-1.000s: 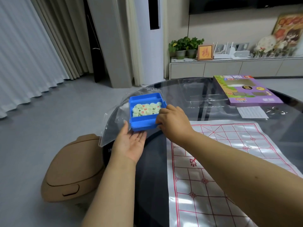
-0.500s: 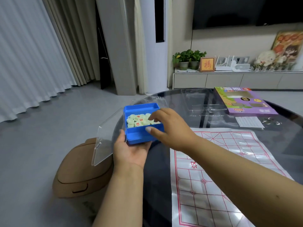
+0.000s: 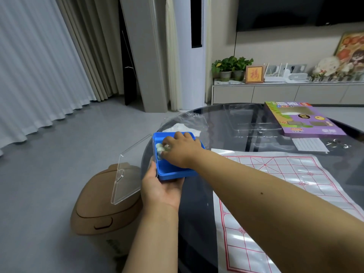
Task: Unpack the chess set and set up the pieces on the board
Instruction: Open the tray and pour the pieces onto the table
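Hands are working at the left edge of the dark glass worktop (image 3: pixel 246 134). Left hand (image 3: pixel 161 189) is cupping the blue box (image 3: pixel 173 170) from below, fingers curled round its near corner, clear lid (image 3: pixel 126 174) hanging open to the left. Right hand (image 3: pixel 182 149) is reaching into the box, fingertips closing over pale round pieces (image 3: pixel 160 149); grip on any piece cannot be confirmed. Red-lined board sheet (image 3: pixel 285 184) is lying flat just right of the box.
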`<state>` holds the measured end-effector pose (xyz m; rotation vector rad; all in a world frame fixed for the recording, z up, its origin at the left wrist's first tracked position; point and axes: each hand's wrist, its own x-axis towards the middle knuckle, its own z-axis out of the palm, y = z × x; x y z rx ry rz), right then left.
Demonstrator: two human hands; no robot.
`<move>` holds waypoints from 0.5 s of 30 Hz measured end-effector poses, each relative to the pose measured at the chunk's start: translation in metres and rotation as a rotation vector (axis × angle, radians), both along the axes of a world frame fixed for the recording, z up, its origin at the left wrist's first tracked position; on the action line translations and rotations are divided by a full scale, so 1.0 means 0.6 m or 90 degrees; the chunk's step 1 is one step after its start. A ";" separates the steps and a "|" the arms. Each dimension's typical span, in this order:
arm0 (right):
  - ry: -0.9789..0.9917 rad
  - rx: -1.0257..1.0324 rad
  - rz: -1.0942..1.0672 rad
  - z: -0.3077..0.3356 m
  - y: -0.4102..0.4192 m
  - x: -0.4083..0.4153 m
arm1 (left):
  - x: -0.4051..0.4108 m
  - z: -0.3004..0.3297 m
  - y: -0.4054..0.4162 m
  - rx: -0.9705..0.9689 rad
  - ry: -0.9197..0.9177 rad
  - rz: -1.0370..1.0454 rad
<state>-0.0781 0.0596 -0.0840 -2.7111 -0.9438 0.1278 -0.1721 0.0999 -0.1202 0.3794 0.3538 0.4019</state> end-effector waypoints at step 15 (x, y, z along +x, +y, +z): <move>-0.051 0.004 -0.017 -0.036 0.025 0.008 | 0.024 -0.039 0.011 -0.058 0.002 0.004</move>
